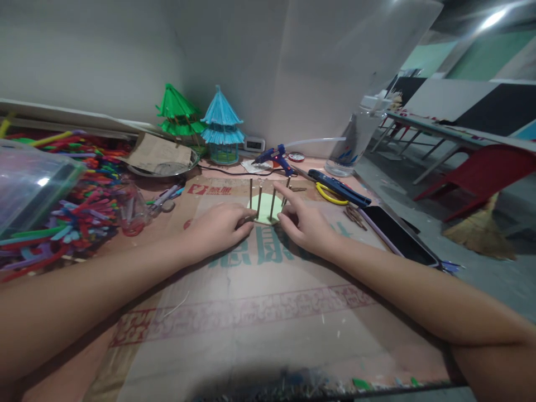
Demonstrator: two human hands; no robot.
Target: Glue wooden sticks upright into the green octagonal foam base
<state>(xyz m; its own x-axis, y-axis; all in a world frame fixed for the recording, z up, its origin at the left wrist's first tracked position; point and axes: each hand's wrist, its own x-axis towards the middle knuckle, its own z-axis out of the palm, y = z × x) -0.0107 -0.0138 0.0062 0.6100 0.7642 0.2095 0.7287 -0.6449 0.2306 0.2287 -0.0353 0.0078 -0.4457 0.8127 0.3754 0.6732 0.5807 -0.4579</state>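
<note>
A round light green base (pixel 265 206) lies on the cardboard, with several thin brown sticks (pixel 259 202) standing upright from it. My left hand (pixel 224 226) is closed at the base's left edge, its fingertips on the rim. At the right edge, my right hand (pixel 307 223) has its thumb side against the rim. The index finger of that hand reaches up to the top of one stick. Parts of the sticks on the right are hidden behind this finger.
Behind stand a green model pavilion (pixel 178 109), a blue one (pixel 221 125) and a blue glue gun (pixel 276 159). Colourful pipe cleaners (pixel 84 206) heap up at left. At right are yellow-handled scissors (pixel 329 195), a phone (pixel 397 234) and a clear bottle (pixel 347 145).
</note>
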